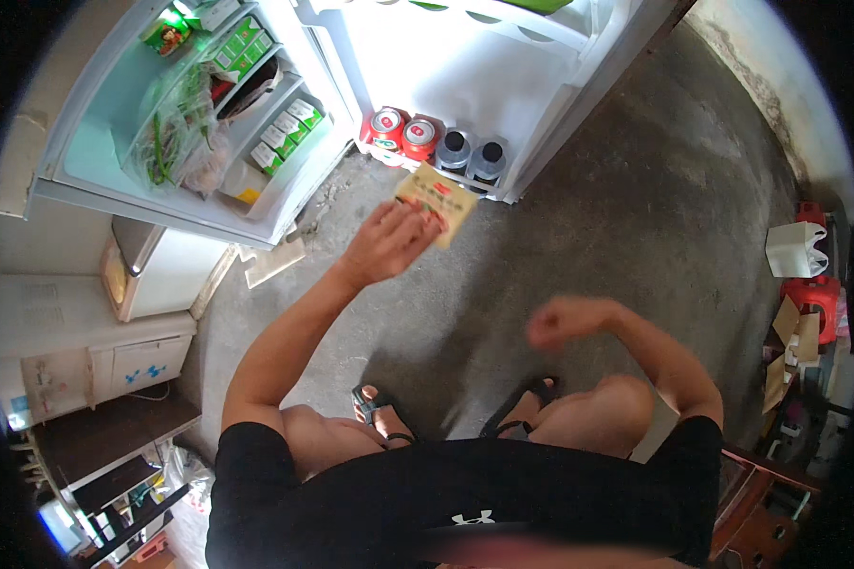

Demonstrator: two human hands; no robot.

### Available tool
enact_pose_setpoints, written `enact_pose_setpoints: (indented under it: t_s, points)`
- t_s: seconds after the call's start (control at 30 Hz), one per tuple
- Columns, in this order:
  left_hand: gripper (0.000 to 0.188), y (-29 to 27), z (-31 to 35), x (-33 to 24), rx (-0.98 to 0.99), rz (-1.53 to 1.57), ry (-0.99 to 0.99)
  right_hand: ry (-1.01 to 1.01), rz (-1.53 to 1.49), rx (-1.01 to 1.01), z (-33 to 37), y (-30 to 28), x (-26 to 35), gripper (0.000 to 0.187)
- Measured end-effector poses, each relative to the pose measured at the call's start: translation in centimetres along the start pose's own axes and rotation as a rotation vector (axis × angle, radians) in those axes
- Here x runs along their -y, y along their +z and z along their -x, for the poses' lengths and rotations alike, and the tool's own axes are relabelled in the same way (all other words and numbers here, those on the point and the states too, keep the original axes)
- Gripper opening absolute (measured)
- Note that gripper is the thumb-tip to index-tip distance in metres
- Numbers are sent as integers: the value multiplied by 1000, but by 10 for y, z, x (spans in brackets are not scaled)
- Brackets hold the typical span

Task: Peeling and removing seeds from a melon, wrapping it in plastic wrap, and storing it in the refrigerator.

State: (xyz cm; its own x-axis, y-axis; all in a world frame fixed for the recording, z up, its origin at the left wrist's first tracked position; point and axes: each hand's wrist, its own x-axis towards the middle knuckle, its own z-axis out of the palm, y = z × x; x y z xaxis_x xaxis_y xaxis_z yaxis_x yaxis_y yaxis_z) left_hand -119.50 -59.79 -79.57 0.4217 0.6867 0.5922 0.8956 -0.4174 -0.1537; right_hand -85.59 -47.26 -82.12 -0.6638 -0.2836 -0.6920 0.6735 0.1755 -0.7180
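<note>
My left hand point(389, 245) grips a flat pale-yellow packet point(454, 211) with red print, holding it above the floor by the fridge door's lower shelf. Behind the packet, that shelf holds two red drink cans point(386, 125) and two clear bottles with black caps point(454, 150). The fridge door point(465, 71) stands wide open. My right hand point(565, 321) hangs in the air over the floor, bent inward and apart from everything. Motion smears its fingers, so I cannot make out whether it is closed.
At the left, the lit fridge compartment point(104, 156) holds green-and-white cartons point(242, 49) and vegetables in clear bags point(176, 133). A white cabinet point(147, 365) lies below it. Cardboard boxes point(795, 337) and a red plastic item point(830, 305) line the right wall. Grey concrete floor point(636, 237) lies between.
</note>
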Motion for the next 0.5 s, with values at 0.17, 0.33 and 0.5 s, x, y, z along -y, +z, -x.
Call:
enact_pose_setpoints:
  t_s: [0.17,0.33,0.5]
  points:
    - [27,2,29,-37,-46,168,180,-314,-392,-738,-47,-40,91,53]
    - [26,-18,31,-22,-115,66,134,-271,-125,-691,-66,-77,141,34]
    - [42,-26,25,-11,27,-104,-116,-592,890,-1572,-53,-130,192,18]
